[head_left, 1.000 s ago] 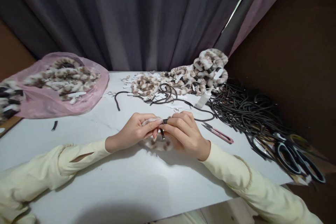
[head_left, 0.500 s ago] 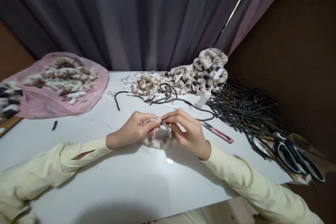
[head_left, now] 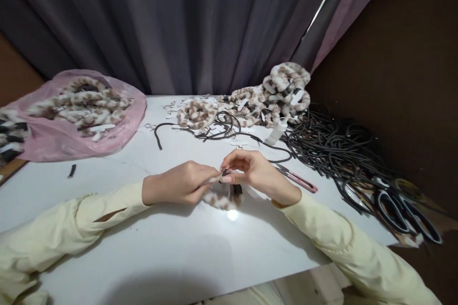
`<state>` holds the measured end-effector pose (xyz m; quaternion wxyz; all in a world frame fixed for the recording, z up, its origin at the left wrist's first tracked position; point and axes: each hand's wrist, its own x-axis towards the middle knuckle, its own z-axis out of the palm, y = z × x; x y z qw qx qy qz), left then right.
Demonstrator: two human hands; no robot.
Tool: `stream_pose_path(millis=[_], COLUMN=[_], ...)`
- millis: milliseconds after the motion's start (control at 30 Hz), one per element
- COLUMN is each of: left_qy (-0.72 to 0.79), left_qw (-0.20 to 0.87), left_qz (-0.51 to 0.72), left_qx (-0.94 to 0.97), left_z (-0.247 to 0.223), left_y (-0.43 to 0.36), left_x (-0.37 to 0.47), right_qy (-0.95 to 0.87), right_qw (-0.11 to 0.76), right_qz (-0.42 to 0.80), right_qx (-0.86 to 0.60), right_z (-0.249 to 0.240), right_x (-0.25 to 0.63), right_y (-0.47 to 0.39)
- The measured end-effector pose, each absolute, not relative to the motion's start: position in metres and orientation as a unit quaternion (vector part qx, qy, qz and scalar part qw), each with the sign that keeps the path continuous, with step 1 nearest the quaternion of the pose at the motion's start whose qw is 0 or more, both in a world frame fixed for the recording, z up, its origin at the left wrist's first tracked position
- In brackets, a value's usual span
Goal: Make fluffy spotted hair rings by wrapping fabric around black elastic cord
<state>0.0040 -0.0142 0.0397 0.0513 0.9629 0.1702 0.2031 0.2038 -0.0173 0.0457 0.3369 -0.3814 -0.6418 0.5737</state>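
Note:
A white and brown fluffy ring hangs low between my hands over the white table, with a dark section at its right side. My left hand is closed on the ring's upper left part, its fingertips pressed together. Thumb and fingers of my right hand pinch a small dark piece at the top of the ring, touching my left fingertips. What joins the dark piece to the ring is too small to tell.
A pink bag of fluffy rings lies left. Behind are piled fluffy rings, a white bottle and loose black cord. Pink-handled snips, tangled black cords and large scissors lie right. A short black piece lies left.
The ring has turned and dropped slightly, and its dark section now shows at the right. My left hand has rolled over with its back up; my right hand has opened out its pinch around the dark piece.

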Motion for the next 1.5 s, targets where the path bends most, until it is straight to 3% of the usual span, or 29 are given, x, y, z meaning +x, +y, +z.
stream_pose_path(millis=[200,467,600,700,833,1000,1100,1200,1300,1500], left_qy=[0.107,0.015,-0.053,-0.042,0.114,0.344,0.365,0.319,0.283,0.35], left_qw=[-0.081,-0.261,-0.261,-0.194,-0.043,0.369,0.596,0.741,0.797,0.729], left_qz=[0.142,0.1,0.101,0.093,0.077,0.1,0.089,0.138,0.178,0.215], left_qx=[0.981,0.96,0.959,0.976,0.99,0.858,0.709,0.574,0.503,0.548], left_z=[0.04,0.041,0.049,0.054,0.059,0.062,0.057,0.047,0.038,0.032], left_y=[-0.021,-0.022,-0.008,0.0,-0.003,-0.008,-0.001,0.007,0.009,-0.003], left_x=[0.005,0.007,0.007,0.003,-0.002,-0.001,0.004,0.011,0.017,0.019], right_qy=[-0.716,-0.72,-0.701,-0.731,-0.839,-0.896,-0.897,-0.888,-0.883,-0.872], right_qw=[0.24,0.085,0.077,0.12,0.225,0.307,0.315,0.319,0.328,0.33], right_qz=[0.51,0.562,0.592,0.544,0.3,0.118,0.089,0.087,0.085,0.176], right_qx=[-0.412,-0.397,-0.391,-0.394,-0.393,-0.299,-0.296,-0.318,-0.325,-0.317], right_z=[0.056,0.051,0.049,0.05,0.047,0.034,0.031,0.031,0.03,0.027], right_x=[0.207,0.21,0.208,0.204,0.2,0.198,0.198,0.197,0.199,0.2], right_y=[-0.017,-0.014,-0.013,-0.016,-0.021,-0.027,-0.029,-0.031,-0.031,-0.028])
